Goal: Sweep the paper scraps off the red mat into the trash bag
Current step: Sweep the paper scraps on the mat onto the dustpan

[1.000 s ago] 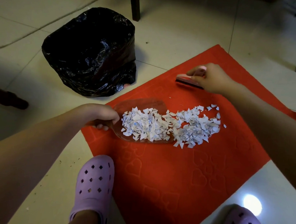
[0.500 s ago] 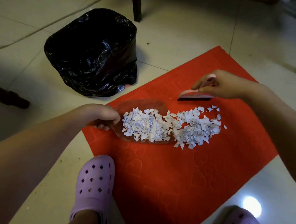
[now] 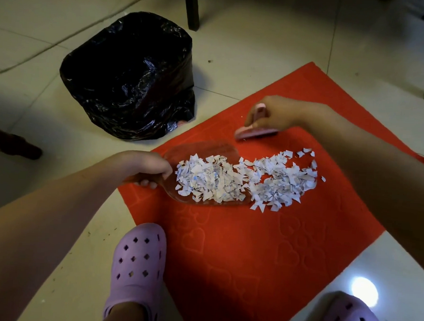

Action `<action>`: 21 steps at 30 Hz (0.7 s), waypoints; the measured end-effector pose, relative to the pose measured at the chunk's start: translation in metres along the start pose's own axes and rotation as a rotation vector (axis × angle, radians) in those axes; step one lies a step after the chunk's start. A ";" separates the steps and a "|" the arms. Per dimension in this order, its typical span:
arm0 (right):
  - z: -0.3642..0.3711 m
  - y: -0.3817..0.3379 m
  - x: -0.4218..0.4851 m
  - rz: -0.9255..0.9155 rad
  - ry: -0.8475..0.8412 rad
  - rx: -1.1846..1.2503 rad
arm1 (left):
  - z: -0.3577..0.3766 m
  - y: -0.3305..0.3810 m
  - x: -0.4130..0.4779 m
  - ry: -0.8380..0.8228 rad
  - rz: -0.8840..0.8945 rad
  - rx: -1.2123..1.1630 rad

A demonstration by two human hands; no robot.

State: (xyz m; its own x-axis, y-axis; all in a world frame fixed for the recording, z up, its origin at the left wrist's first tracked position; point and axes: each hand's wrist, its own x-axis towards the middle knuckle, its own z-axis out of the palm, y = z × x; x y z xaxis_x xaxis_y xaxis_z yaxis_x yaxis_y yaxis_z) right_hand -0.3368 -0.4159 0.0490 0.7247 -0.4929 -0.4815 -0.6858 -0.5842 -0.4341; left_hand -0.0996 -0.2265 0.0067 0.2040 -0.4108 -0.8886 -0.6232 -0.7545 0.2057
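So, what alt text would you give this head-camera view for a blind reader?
A person's left hand holds a clear plastic dustpan partly loaded with white paper scraps on a red mat, while the right hand holds a small pink brush. A black trash bag stands nearby.

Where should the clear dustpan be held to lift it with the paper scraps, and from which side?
Grip the clear dustpan by the handle at its left end, coming from the left, as the left hand does. Its wide mouth opens to the right and it lies flat, loaded with paper scraps, so the handle probably gives the most level lift.
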 end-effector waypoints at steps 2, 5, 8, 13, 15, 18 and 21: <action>-0.005 -0.002 -0.015 0.004 -0.128 -0.036 | -0.001 0.001 -0.001 0.003 -0.004 0.015; -0.010 0.000 -0.029 -0.020 -0.068 -0.040 | -0.002 0.001 0.000 0.000 -0.010 0.030; -0.008 0.002 -0.022 -0.033 0.202 -0.025 | -0.002 0.001 -0.001 0.002 -0.020 0.014; 0.010 0.007 0.012 0.073 0.441 0.002 | 0.000 0.001 0.000 0.011 -0.011 0.011; 0.008 0.004 0.015 0.097 0.362 0.054 | -0.001 0.000 0.002 -0.003 -0.004 0.009; 0.001 -0.001 0.004 0.052 0.098 -0.016 | -0.002 -0.001 0.003 -0.015 -0.005 0.009; -0.009 -0.007 -0.019 -0.010 -0.068 -0.048 | -0.002 0.000 0.002 -0.007 -0.002 0.013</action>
State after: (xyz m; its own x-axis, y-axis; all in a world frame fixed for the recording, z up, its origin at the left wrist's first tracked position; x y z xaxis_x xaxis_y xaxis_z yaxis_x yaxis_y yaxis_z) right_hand -0.3455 -0.4084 0.0686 0.7245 -0.4427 -0.5284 -0.6730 -0.6199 -0.4035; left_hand -0.0972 -0.2282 0.0054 0.2000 -0.4054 -0.8920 -0.6327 -0.7486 0.1983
